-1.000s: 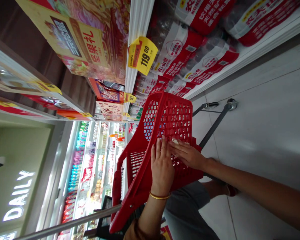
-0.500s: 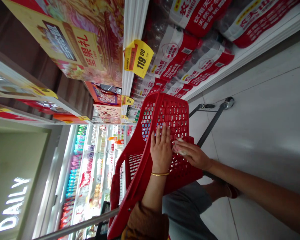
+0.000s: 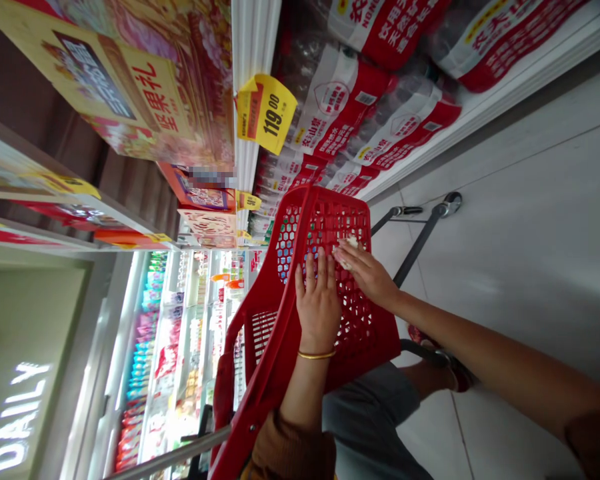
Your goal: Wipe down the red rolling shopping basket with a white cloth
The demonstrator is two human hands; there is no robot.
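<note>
A red plastic shopping cart (image 3: 353, 217) with a perforated basket appears sideways in the middle of the tilted view. My left hand (image 3: 319, 303), wearing a gold bangle at the wrist, lies with its fingers stretched out against the basket's side near the rim. Its thumb is hidden. Beside it, my right hand (image 3: 367, 270) presses a crumpled whitish cloth (image 3: 349, 244) against the holed panel. Most of that cloth is covered by the fingers, and its exact kind is unclear.
Shrink-wrapped bottled water (image 3: 330, 100) fills the low shelf beside the cart. Above it are gift boxes (image 3: 145, 87) and a yellow price tag (image 3: 267, 113). Grey cart legs (image 3: 420, 243) stand on the tiled floor (image 3: 520, 220). Lit, stocked shelves (image 3: 180, 347) are farther back.
My right hand has slid the cloth up in the picture along the basket's panel, to beside my left fingertips. My left hand stays on the basket. The view has shifted slightly.
</note>
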